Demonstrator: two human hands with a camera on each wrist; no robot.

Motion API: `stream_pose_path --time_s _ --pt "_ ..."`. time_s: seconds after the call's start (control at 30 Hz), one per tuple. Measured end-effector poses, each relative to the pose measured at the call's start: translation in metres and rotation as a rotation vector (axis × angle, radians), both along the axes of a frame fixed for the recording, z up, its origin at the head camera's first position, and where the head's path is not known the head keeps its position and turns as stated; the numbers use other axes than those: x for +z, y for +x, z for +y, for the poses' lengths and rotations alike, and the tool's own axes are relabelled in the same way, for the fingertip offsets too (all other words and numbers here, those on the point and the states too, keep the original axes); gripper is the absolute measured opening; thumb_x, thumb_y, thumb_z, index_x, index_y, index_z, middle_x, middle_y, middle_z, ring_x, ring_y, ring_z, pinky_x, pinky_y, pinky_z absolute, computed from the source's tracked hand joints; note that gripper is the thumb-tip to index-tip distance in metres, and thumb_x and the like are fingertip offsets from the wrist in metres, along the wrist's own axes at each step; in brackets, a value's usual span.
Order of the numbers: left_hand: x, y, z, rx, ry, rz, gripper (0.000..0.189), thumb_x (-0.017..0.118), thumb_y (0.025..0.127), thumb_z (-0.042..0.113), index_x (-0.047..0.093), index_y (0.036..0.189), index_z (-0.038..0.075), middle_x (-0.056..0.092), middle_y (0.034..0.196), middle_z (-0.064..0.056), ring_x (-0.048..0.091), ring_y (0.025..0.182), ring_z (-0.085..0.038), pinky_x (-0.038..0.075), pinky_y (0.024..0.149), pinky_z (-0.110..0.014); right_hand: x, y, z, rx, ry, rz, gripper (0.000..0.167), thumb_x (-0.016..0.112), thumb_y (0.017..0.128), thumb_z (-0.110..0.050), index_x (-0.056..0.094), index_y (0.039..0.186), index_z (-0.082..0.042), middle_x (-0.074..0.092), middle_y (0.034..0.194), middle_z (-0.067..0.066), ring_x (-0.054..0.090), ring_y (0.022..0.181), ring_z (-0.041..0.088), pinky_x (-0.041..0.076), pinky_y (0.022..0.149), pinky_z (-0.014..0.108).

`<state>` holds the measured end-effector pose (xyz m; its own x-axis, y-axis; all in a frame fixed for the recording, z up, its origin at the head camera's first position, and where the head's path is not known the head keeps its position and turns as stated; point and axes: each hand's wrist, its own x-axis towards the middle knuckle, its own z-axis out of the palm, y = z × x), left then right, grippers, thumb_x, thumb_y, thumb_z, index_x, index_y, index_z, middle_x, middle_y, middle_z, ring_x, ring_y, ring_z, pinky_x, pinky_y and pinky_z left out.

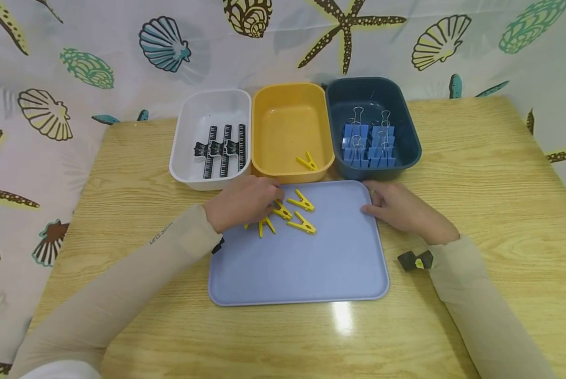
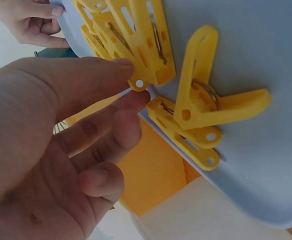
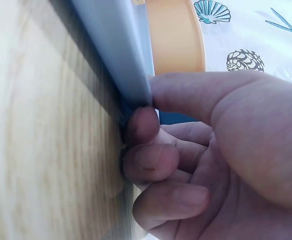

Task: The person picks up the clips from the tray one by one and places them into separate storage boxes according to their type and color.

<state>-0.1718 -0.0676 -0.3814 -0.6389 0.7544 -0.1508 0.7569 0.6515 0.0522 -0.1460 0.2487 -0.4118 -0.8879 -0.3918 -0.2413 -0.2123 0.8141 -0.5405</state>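
Note:
The light-blue tray (image 1: 311, 268) lies on the table with several yellow clothespins (image 1: 303, 223) near its far side. My left hand (image 1: 246, 200) reaches over the tray's far left part. Its thumb and index finger pinch the end of a yellow clothespin (image 2: 137, 55), and the other fingers are bent. Just beside that hand, another clothespin (image 2: 198, 90) lies with its legs spread, overlapping others by the rim. At the tray's far right corner is my right hand (image 1: 401, 208), its thumb and index finger (image 3: 142, 125) pinching the edge.
Behind the tray stand three bins side by side. The white bin (image 1: 180, 152) has black clips with a keyboard pattern, the yellow bin (image 1: 287, 126) one clothespin (image 1: 307, 162), and the navy bin (image 1: 408, 150) blue binder clips (image 1: 381, 150). A shell-print cloth (image 1: 278, 58) hangs behind.

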Motion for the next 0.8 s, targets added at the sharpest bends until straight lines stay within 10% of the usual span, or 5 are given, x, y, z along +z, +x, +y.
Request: stream_pose_path --time_s 0.8 --pt "-0.0009 0.002 -0.0002 -0.004 -0.028 0.031 0.02 0.075 0.081 0.016 0.074 0.1 0.02 0.068 0.094 0.004 0.061 0.068 -0.01 0.048 0.06 -0.025 0.0 0.0005 0.0001 -0.008 -0.011 -0.011 0.046 0.063 0.093 -0.017 0.049 0.133 0.002 0.05 0.068 0.003 0.047 0.06 0.015 0.036 0.055 0.027"
